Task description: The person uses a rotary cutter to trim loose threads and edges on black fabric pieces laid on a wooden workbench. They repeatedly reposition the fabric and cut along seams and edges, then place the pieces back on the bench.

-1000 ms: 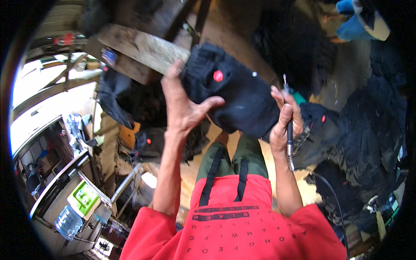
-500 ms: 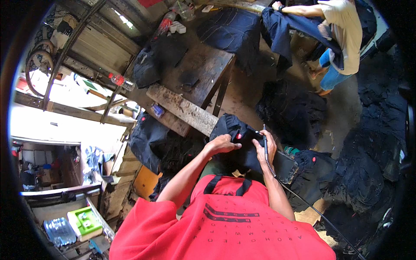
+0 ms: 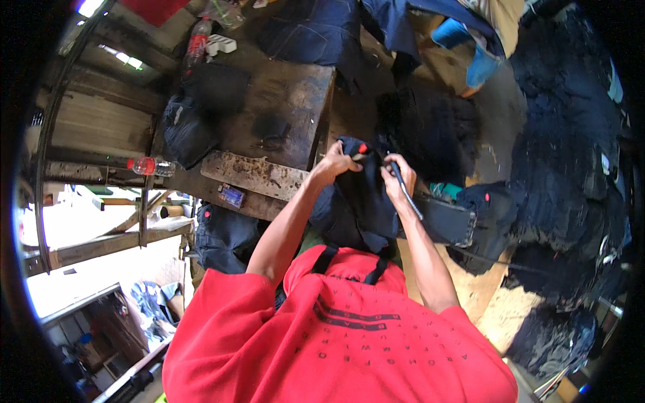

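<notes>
A dark garment [image 3: 359, 208], perhaps trousers, hangs in front of my body. My left hand [image 3: 332, 166] has its fingers closed on the upper edge, beside a small red tag [image 3: 363, 148]. My right hand [image 3: 396, 174] is curled around a slim black pen-shaped tool [image 3: 403, 187] with a cord trailing back along the forearm. Its fingers are close to the garment's right edge; whether they also touch the cloth is unclear. The tool's tip is hard to make out against the dark background.
Ahead on the left stands a worn wooden table [image 3: 295, 101] with a pale board [image 3: 252, 176], a small blue packet [image 3: 232, 195] and a plastic bottle [image 3: 151, 166]. A dark narrow board [image 3: 440, 221] lies at right, near heaped dark clothes [image 3: 557, 154]. A co-worker's blue-clad leg [image 3: 484, 64] shows beyond.
The garment has come away from the pale board's end and now hangs lengthwise between my hands. My view has shifted, leaving the co-worker partly cut off at the top.
</notes>
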The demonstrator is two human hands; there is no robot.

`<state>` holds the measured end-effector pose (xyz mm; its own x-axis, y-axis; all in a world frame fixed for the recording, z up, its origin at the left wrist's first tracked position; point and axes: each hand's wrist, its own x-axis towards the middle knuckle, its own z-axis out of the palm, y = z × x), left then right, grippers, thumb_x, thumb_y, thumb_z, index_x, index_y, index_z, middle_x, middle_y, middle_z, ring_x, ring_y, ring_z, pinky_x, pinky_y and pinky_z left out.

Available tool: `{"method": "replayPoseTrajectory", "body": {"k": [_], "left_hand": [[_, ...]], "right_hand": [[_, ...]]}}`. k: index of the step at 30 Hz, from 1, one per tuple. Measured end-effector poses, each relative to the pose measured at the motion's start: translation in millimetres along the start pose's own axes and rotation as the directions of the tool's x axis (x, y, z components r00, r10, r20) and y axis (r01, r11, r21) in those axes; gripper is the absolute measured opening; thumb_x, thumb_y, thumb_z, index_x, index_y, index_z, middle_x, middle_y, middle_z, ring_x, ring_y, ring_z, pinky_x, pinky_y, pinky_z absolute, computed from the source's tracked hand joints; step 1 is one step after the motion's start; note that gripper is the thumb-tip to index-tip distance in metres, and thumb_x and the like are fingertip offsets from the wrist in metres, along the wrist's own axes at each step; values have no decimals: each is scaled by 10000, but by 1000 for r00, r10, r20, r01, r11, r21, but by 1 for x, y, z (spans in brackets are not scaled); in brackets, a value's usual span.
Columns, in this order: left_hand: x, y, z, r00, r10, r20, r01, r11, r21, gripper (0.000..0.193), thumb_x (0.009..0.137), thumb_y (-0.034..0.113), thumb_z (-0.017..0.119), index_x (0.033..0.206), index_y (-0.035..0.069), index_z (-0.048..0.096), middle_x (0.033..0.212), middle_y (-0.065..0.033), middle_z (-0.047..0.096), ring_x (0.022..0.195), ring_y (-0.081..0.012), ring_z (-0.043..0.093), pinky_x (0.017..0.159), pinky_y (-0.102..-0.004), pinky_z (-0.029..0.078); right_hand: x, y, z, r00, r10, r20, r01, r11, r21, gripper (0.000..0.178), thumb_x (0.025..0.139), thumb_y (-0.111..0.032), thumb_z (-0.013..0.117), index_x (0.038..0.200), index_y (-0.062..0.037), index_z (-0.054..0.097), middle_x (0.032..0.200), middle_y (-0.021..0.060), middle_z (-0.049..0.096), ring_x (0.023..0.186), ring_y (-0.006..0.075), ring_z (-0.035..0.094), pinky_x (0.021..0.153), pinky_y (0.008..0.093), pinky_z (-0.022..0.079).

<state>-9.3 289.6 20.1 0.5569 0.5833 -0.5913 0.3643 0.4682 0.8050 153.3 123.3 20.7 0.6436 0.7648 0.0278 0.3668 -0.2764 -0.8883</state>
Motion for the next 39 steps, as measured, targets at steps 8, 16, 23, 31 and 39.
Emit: {"method": "replayPoseTrajectory", "body": {"k": [8,16,23,31,39], "left_hand": [[-67,-9,-34,964,122,-236,44,803,595,1153,603,115,1037,1525,-50,364,1470,-357,588,1442,-499,544,1206,-502,463],[-136,-38,33,570,668,-479,-111,640,760,1012,756,-17,826,1653,113,375,1758,-296,221,1653,-493,187,1345,-607,158],[-129,-72,98,828,544,-135,-127,417,900,885,1030,659,576,1688,84,435,1809,-107,316,1700,-306,201,1374,-578,72],[-146,-89,111,638,703,-315,-124,497,859,541,959,348,818,1416,101,669,1576,-104,617,1506,-332,514,1279,-541,327],[-75,-83,72,362,712,-602,173,583,794,583,834,638,874,1212,202,793,1461,-98,614,1444,-352,484,1226,-524,305]], "right_hand": [[6,-5,-11,970,127,208,-150,983,102,338,842,-41,897,1155,-82,778,821,-6,744,678,71,630,643,264,524],[-10,24,-69,956,37,290,-64,995,83,534,776,-95,987,1251,-75,744,1110,43,783,1023,156,750,916,318,594],[7,26,-81,875,129,467,-162,986,31,550,790,-86,989,1284,-89,748,1091,21,777,946,89,677,891,264,559],[11,39,-89,869,-327,372,329,942,62,355,961,-262,882,1229,-49,790,1154,121,808,1102,261,758,979,366,584],[14,25,-43,559,-665,495,638,727,254,331,907,-107,824,1217,-2,767,1163,204,813,1079,369,810,981,436,651]]}}
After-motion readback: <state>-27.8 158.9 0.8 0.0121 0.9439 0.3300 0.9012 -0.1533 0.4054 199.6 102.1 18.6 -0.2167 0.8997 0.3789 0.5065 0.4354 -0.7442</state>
